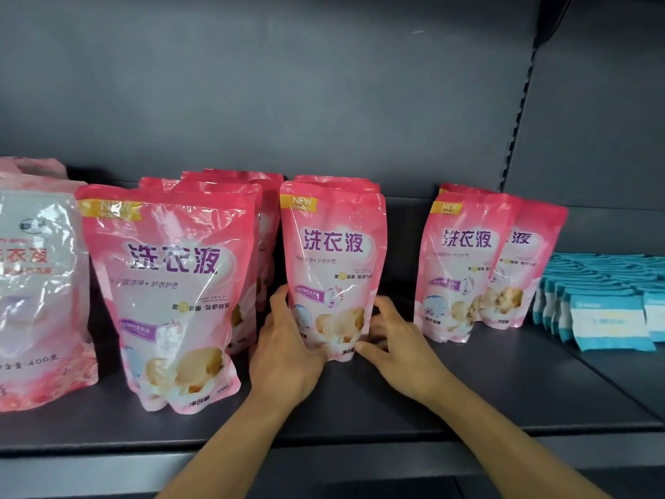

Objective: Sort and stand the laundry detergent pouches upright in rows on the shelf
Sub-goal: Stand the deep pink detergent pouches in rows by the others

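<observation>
Centre pouch (333, 268) upright on shelf (467, 383), more pouches stacked behind it. Left grip (284, 351) at its 8 o'clock, thumb curled on the side edge. Right grip (392, 349) at its 4 o'clock, fingers curled, pinching the bottom corner. Left pouch row (169, 293) at 9 o'clock, right pouches (460, 268) at 3 o'clock, both upright. Blue packets (608, 315) far right.

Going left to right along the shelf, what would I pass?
Pale pouch → big pink pouch → left hand → held pink pouch → right hand → two more pink pouches → blue packets.
</observation>
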### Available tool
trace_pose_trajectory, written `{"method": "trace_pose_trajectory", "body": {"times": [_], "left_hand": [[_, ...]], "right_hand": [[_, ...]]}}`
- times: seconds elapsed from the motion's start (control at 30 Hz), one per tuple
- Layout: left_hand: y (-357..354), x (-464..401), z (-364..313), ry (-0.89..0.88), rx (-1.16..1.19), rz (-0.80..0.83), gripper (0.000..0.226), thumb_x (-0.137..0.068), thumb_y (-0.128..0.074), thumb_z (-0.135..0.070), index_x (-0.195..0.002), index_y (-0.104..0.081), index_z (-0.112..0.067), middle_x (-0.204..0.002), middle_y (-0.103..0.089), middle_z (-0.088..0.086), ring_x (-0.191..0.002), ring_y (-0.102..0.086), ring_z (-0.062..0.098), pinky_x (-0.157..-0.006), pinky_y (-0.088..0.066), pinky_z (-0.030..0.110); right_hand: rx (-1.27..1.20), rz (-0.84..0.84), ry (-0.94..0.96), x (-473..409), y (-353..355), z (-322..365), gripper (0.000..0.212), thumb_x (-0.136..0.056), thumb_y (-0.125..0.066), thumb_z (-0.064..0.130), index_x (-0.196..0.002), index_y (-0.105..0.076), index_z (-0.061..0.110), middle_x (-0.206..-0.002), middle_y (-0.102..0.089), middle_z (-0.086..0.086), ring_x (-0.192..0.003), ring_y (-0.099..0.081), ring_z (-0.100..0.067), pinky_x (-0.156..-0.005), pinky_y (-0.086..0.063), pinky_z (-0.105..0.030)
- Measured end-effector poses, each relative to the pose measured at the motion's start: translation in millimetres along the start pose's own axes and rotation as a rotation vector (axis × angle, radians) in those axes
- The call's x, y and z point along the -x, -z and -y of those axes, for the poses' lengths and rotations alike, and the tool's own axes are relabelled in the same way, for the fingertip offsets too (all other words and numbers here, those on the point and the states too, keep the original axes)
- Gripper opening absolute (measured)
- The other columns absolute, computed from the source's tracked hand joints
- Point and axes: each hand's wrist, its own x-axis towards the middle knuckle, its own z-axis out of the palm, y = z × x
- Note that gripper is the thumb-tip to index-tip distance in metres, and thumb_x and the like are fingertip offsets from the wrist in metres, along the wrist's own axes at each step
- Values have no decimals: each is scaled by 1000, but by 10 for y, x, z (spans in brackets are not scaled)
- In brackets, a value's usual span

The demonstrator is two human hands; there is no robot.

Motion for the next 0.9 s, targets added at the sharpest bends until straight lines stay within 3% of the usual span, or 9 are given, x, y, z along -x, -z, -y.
{"method": "trace_pose_trajectory", "body": {"times": [0.07, 0.13, 0.2, 0.3, 0.47, 0.6, 0.77, 0.83, 0.9], "left_hand": [[1, 33, -22, 0, 17, -4, 104, -65, -80, -27, -138, -7, -43, -134, -48, 2, -117, -53, 22, -93, -50, 45], [-5, 127, -86, -23, -49, -54, 110, -68, -80, -25, -145, -2, -32, -147, -32, 4, -133, -36, 24, -107, -37, 44], [-16, 275, -206, -162, -167, -156, 111, -67, -80, -22, -148, -3, -22, -149, -23, 4, -137, -23, 24, -110, -27, 39], [-101, 410, -446, -425, -211, -256, 109, -62, -84, -19, -144, -12, -24, -147, -23, 6, -135, -23, 23, -108, -26, 35], [-422, 476, -892, -555, -143, -96, 97, -74, -76, -23, -143, -9, -36, -143, -17, -15, -136, -22, 7, -111, -27, 26], [-824, 345, -1092, -378, -35, 4, 97, -80, -72, -23, -146, -1, -33, -146, -12, -17, -138, -16, 3, -107, -19, 17], [-1329, 91, -1086, -112, 121, 91, 112, -70, -79, -25, -144, 5, -36, -148, -20, -7, -135, -30, 12, -104, -34, 26], [-1452, 48, -1054, -55, 144, 72, 113, -63, -82, -31, -137, 2, -48, -144, -28, -6, -131, -38, 15, -105, -42, 38], [-1514, 53, -1054, -30, 132, 46, 111, -60, -83, -33, -132, -2, -52, -140, -32, -7, -128, -41, 16, -102, -45, 42]], "right_hand": [[-1, -22, -11, 50, 32, 22, 59, -87, -64, 15, -135, -33, 30, -108, -62, 13, -98, -59, 2, -81, -48, -11], [26, -118, 1, 126, 123, 30, 61, -87, -64, 17, -138, -32, 28, -113, -57, 12, -104, -55, 3, -87, -45, -12], [49, -268, 36, 203, 297, 42, 58, -87, -64, 17, -137, -36, 26, -116, -54, 12, -107, -52, 3, -88, -42, -9], [36, -485, 68, 244, 654, 21, 49, -85, -66, 12, -128, -45, 21, -116, -56, 9, -108, -53, -2, -93, -43, -16], [161, -682, 81, 57, 1304, -159, 55, -83, -68, 10, -132, -44, 16, -131, -48, -2, -120, -46, -15, -100, -36, -27], [440, -635, 221, -291, 1786, -241, 60, -81, -70, 12, -135, -44, 11, -134, -48, -11, -126, -41, -29, -108, -32, -41], [897, -374, 352, -752, 2179, -138, 35, -84, -63, 36, -113, -63, 15, -117, -61, -3, -124, -41, -24, -105, -15, -36], [909, -281, 356, -819, 2213, -90, 20, -89, -56, 34, -96, -66, 18, -98, -65, 0, -111, -48, -21, -99, -18, -34], [723, -235, 384, -832, 2203, -97, 15, -89, -56, 27, -79, -61, 18, -76, -64, -1, -86, -56, -23, -93, -32, -35]]}}
